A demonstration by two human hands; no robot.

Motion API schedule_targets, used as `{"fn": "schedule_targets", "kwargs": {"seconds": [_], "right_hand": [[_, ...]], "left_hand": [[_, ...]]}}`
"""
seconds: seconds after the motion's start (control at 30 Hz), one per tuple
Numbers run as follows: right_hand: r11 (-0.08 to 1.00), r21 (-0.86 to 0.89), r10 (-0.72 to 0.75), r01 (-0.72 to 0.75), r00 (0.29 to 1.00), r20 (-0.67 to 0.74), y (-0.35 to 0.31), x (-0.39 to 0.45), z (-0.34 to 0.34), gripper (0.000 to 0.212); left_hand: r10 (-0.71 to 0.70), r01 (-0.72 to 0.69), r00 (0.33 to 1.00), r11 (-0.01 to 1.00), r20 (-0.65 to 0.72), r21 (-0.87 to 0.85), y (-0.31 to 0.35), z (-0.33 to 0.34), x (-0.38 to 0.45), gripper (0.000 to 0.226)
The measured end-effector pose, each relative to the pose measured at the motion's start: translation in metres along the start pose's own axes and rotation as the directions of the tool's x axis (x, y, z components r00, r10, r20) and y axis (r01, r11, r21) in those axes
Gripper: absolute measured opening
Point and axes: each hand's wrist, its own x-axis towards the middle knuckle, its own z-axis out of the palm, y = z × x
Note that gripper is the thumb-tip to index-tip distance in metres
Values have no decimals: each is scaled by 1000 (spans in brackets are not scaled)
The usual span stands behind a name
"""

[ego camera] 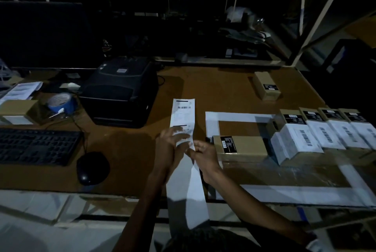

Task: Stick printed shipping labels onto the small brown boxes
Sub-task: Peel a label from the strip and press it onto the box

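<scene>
Both hands, left hand point(171, 146) and right hand point(205, 155), pinch the label strip point(182, 113); peeling in this dimness, apparently, could tear or crease it.

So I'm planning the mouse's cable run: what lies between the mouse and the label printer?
In the head view, only bare brown tabletop separates the mouse from the label printer.

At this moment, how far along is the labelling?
Done: four boxes at right carry white labels. In hand: both hands, left hand and right hand, peel a label from the strip. Left: the unlabelled box beside them and the far box.
</scene>
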Motion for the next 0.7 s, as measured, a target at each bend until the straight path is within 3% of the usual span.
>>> {"fn": "schedule_targets", "kwargs": {"seconds": [0.17,0.23,0.4,0.53,0.7], "right_hand": [[998,-69,-1,4,999,49,21,-12,-9,19],[999,-42,10,-6,995,95,25,-16,-12,23],[998,1,57,-58,971,233,27,-19,-16,41],[996,-9,89,-88,988,126,27,-13,-16,41],[998,-48,36,-31,994,107,33,-12,-17,45]], "left_hand": [[-236,266,958,944,163,-195,8,7,-27,26],[-261,301,946,929,194,-215,0,10,-32,28],[-272,316,945,903,184,-291,-6,7,-40,32],[-277,312,949,896,153,-315,-7,8,-38,23],[-219,243,969,933,116,-266,-9,6,-39,19]]}}
